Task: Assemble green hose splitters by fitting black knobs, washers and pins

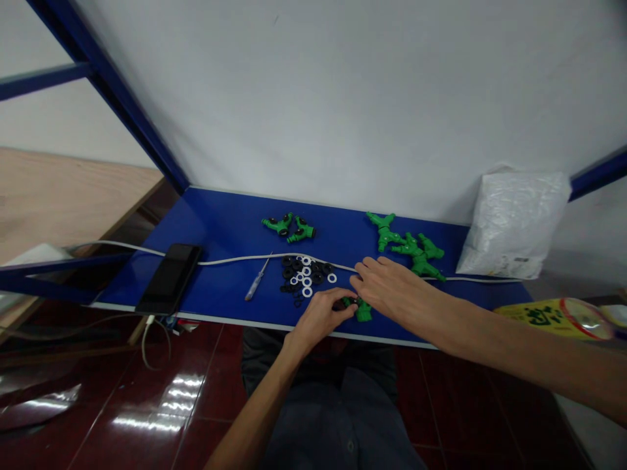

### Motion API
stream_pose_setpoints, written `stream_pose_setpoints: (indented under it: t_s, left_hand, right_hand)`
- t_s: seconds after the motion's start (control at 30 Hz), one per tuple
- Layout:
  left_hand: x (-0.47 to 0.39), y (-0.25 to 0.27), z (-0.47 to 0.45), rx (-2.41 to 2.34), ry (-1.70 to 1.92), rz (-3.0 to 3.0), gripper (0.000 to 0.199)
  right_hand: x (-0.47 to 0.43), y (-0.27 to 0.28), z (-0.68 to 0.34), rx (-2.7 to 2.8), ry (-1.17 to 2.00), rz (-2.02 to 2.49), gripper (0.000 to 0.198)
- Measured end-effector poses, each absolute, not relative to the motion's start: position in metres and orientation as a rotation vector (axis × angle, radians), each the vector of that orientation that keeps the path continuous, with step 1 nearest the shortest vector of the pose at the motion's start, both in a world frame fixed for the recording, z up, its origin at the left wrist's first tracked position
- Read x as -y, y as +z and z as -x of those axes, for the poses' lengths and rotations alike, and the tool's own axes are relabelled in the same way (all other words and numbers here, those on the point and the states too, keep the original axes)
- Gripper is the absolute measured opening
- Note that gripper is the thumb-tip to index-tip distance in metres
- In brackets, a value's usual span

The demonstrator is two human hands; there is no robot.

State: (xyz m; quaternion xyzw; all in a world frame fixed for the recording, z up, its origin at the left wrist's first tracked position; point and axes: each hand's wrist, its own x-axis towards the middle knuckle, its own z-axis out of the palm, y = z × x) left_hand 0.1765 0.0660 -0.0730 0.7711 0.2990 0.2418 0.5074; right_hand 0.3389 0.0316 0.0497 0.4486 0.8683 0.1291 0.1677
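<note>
Close to the front edge of the blue shelf, my left hand (321,313) and my right hand (379,282) meet at a green Y-shaped hose connector (363,311). The left thumb and fingertips pinch its left end, where something small and dark shows. My right fingers curl over its upper part and hide some of it. Left of the hands lies a loose pile of black rings (290,269) and white washers (307,282). A screwdriver with a clear handle (253,287) rests left of the pile.
Two green connectors with black parts (281,225) lie at the back. Several plain green connectors (385,230) sit at back right, near a white plastic-wrapped package (514,225). A black phone (169,279) lies left. A white cable (235,259) crosses the shelf; yellow tape (548,318) is at right.
</note>
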Motion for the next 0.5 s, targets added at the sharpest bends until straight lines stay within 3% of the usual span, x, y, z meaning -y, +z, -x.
stream_pose_setpoints:
  t_s: [0.13, 0.27, 0.4, 0.5]
  left_hand:
    - [-0.066, -0.076, -0.177, -0.726, 0.598, -1.85, 0.026]
    - [-0.066, -0.077, -0.177, -0.678, 0.634, -1.861, 0.023]
    - [-0.066, -0.077, -0.178, -0.697, 0.617, -1.853, 0.022]
    - [-0.065, -0.077, -0.178, -0.707, 0.606, -1.854, 0.022]
  right_hand:
    - [-0.03, 0.05, -0.335, -2.431, 0.446, -1.321, 0.014]
    - [-0.02, 0.052, -0.338, -2.526, 0.474, -1.243, 0.038]
    - [-0.028, 0.056, -0.333, -2.45, 0.397, -1.238, 0.011]
    - [-0.034, 0.054, -0.333, -2.399, 0.401, -1.273, 0.01]
